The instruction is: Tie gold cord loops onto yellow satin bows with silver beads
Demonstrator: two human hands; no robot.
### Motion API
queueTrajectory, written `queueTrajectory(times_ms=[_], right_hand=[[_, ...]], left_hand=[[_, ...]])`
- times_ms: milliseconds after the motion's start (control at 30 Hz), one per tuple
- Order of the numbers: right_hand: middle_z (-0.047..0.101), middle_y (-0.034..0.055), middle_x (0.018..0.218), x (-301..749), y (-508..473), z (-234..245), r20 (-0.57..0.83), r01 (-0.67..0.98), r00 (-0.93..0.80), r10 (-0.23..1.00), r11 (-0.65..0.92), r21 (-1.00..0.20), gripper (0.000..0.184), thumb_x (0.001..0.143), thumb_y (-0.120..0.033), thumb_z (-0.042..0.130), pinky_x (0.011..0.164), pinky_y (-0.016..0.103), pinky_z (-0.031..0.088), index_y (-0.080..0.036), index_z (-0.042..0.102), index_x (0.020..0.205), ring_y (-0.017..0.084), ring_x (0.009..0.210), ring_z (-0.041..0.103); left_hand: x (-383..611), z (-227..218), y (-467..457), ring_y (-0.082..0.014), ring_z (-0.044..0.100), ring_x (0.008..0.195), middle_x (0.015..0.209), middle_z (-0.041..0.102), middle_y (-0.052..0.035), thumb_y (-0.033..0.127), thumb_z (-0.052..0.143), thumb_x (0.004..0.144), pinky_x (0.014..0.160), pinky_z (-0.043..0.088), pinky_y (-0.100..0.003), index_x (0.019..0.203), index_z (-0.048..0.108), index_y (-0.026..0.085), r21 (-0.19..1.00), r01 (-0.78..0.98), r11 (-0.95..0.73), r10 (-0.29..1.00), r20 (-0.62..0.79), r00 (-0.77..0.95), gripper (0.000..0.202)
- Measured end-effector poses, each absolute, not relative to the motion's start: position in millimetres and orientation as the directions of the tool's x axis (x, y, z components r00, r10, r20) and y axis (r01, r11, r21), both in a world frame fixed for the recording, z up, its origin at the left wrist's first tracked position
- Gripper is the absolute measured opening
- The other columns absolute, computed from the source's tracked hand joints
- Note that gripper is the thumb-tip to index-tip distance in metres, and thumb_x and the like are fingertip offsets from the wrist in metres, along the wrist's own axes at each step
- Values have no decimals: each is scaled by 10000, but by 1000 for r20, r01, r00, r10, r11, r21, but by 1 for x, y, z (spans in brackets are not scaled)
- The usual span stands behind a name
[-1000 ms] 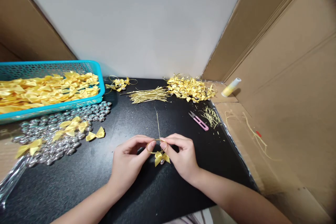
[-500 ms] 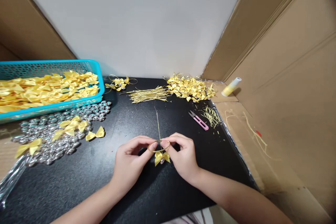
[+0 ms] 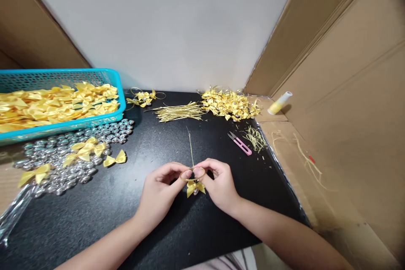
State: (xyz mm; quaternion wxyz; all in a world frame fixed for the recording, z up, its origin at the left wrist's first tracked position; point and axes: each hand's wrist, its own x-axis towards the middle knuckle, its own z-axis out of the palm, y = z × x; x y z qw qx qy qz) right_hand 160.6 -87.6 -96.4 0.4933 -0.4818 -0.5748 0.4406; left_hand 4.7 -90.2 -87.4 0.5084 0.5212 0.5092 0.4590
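My left hand [image 3: 163, 187] and my right hand [image 3: 220, 183] meet at the front middle of the black table. Thumb and forefinger of each are pinched on a looped gold cord [image 3: 193, 179], whose ring hangs toward me. A thin strand [image 3: 190, 147] of it runs away from the fingers over the table. Just below the fingertips is a yellow satin bow [image 3: 195, 188] with a small silver bead [image 3: 195, 192] at its middle. Exactly where the cord crosses between the fingertips is hidden.
At left stands a turquoise basket [image 3: 118, 88] of yellow bows, with silver beads [image 3: 69, 177] and loose bows before it. Cut gold cords [image 3: 180, 112], a heap of finished bows [image 3: 229, 103], pink thread snips [image 3: 241, 143] and cord scraps [image 3: 255, 138] lie farther back. A white-yellow spool [image 3: 280, 103] stands right.
Both hands keep their pinch on the cord, with only slight finger movement. The fingertips sit a little closer together, and the view has shifted slightly.
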Motion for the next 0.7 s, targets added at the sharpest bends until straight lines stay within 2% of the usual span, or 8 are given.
queueTrajectory(times_ms=[67,133,233,300,367,467,567,700], right_hand=[[693,49,690,162,-87,-97,119,135,-46,992,124,-983,134,811,-244,642,646,277,491,-161,710,730,164,673,616],[680,44,691,164,-84,-97,96,141,-36,995,100,-985,133,808,-251,634,653,278,489,-158,680,725,161,670,608],[663,39,688,170,-78,-96,34,138,-22,999,36,-990,143,798,-274,627,609,262,475,-150,656,731,143,622,590],[646,29,659,173,-74,-96,-18,150,-28,999,-13,-989,147,788,-278,624,557,243,450,-145,654,732,125,570,564],[624,14,620,177,-72,-95,-63,186,-43,997,-54,-981,137,779,-262,620,521,230,421,-143,656,721,111,530,535],[620,9,601,179,-70,-96,-98,250,-69,993,-78,-965,118,772,-229,617,522,225,417,-142,660,705,106,529,532],[647,19,628,179,-73,-97,-78,294,-93,993,-47,-955,106,776,-208,613,555,230,447,-142,664,710,115,563,562],[633,13,623,177,-79,-96,-27,364,-127,992,21,-931,109,785,-178,604,507,209,424,-151,662,696,114,565,549]], left_hand=[[2,-87,-88,-157,660,667,713,731,-19,330,693,773,628,519,-232,741,711,178,989,150,18,995,-32,94,156],[-2,-86,-84,-161,632,643,690,706,-16,338,660,793,611,492,-251,741,695,179,948,316,-29,985,-27,170,172],[-7,-84,-78,-182,609,647,692,681,-18,325,646,786,627,458,-291,766,680,181,796,587,-149,950,-48,307,149],[-9,-83,-76,-212,621,716,752,685,-35,331,649,776,671,456,-321,809,678,181,700,682,-214,930,-66,360,157],[-8,-83,-77,-232,626,786,817,687,-53,335,644,781,713,458,-339,826,673,181,654,716,-246,918,-79,388,163],[-7,-85,-79,-238,623,839,866,687,-60,302,618,801,748,455,-344,807,665,189,646,715,-267,903,-91,420,123],[-6,-87,-81,-237,619,833,840,684,-51,285,605,810,744,449,-339,786,660,203,653,705,-278,895,-89,436,101],[-6,-89,-81,-238,617,797,806,674,-49,281,586,826,715,445,-335,739,622,208,661,698,-276,900,-77,429,118]])
